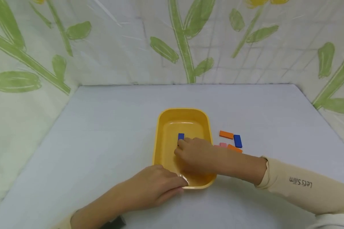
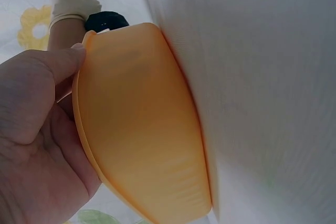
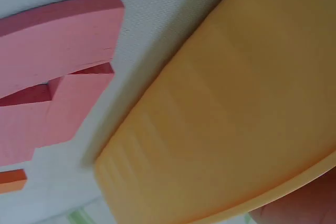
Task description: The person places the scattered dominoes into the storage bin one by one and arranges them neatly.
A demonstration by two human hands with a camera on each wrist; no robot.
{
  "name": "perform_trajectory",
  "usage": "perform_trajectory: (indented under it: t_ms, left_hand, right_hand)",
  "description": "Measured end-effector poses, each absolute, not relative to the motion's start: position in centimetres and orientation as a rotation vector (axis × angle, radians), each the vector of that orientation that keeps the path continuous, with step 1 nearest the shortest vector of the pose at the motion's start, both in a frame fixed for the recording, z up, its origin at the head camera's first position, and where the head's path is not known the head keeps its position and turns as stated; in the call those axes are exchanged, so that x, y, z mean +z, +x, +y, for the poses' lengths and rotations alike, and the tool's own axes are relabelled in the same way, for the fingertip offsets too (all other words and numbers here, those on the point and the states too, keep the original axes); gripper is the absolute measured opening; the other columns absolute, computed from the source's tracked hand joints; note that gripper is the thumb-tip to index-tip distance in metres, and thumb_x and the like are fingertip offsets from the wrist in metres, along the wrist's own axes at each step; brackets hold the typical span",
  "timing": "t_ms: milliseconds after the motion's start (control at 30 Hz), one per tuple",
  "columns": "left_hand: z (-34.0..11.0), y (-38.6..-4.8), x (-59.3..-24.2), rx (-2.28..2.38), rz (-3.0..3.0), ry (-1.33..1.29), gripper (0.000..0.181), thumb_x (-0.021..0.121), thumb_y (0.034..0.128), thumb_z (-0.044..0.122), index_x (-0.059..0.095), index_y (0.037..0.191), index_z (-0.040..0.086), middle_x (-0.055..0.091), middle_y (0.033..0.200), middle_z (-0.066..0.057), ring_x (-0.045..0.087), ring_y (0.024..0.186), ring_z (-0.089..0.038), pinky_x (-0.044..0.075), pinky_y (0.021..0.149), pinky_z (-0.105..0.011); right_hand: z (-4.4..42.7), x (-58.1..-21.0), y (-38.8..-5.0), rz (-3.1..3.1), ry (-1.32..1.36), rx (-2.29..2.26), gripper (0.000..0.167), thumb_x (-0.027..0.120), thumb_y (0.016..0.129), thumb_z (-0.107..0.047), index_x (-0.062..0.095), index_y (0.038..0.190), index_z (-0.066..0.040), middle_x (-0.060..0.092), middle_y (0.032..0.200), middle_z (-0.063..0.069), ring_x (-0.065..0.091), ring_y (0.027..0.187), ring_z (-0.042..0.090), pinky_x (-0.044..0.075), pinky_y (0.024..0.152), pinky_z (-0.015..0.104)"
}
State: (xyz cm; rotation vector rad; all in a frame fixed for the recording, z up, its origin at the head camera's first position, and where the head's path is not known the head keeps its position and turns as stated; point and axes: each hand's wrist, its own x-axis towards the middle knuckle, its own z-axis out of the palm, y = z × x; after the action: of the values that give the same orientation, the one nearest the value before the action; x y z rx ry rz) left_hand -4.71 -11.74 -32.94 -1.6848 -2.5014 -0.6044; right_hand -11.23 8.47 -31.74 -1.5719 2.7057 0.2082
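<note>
White tabletop (image 1: 103, 127), pale backdrop (image 1: 117, 54) behind and at both sides, green stems (image 1: 181, 41), broad leaves (image 1: 163, 49), faint glare.

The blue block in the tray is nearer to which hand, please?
The right. The right hand is inside the tray, at the near end of the blue block; the left hand is farther off, gripping the tray's near rim.

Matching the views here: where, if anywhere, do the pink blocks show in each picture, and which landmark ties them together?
Head: right of centre, small, peeking out just beyond the right forearm; pink blocks.
Left wrist: not in it.
Right wrist: large, upper left.
Shared landmark: the yellow tub, in all three views.
</note>
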Motion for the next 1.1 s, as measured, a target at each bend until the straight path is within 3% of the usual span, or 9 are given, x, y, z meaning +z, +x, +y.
perform_trajectory:
  t_ms: [300, 533, 800, 1100]
  left_hand:
    - [-11.7, -4.7, -33.0, -0.595, -2.494, -1.674, 0.012, 0.058, 0.1029, 0.023, 0.066, 0.11, 0.018, 0.063, 0.086, 0.014, 0.059, 0.074, -0.003, 0.048, 0.074, -0.019]
    - [-11.7, -4.6, -32.8, -0.596, -2.512, -1.677, 0.012, 0.057, 0.1038, 0.023, 0.066, 0.109, 0.018, 0.061, 0.084, 0.013, 0.058, 0.073, -0.003, 0.047, 0.073, -0.018]
    - [-11.7, -4.5, -32.8, -0.58, -2.509, -1.653, 0.011, 0.057, 0.1037, 0.024, 0.066, 0.108, 0.019, 0.064, 0.089, 0.015, 0.059, 0.075, -0.004, 0.047, 0.073, -0.018]
    - [-11.7, -4.5, -32.8, -0.57, -2.52, -1.647, 0.012, 0.057, 0.1034, 0.024, 0.066, 0.11, 0.019, 0.062, 0.085, 0.014, 0.06, 0.076, -0.003, 0.046, 0.073, -0.018]
  right_hand:
    - [8.1, -31.7, -11.9, 2.671, -1.593, 0.141, 0.032, 0.069, 0.091, -0.037, 0.06, 0.091, -0.007, 0.054, 0.091, 0.006, 0.051, 0.075, 0.018, 0.046, 0.063, 0.028]
    - [8.0, -31.5, -12.8, 2.573, -1.585, -0.028, 0.041, 0.065, 0.095, -0.041, 0.056, 0.106, -0.003, 0.056, 0.117, 0.013, 0.057, 0.099, 0.024, 0.05, 0.083, 0.032]
    - [7.6, -31.8, -13.8, 2.512, -1.609, -0.109, 0.043, 0.06, 0.099, -0.045, 0.054, 0.112, -0.004, 0.052, 0.118, 0.011, 0.052, 0.098, 0.021, 0.046, 0.086, 0.031]
    - [7.3, -32.1, -14.2, 2.489, -1.531, -0.134, 0.051, 0.054, 0.101, -0.05, 0.053, 0.12, -0.003, 0.047, 0.138, 0.016, 0.05, 0.121, 0.026, 0.043, 0.102, 0.034]
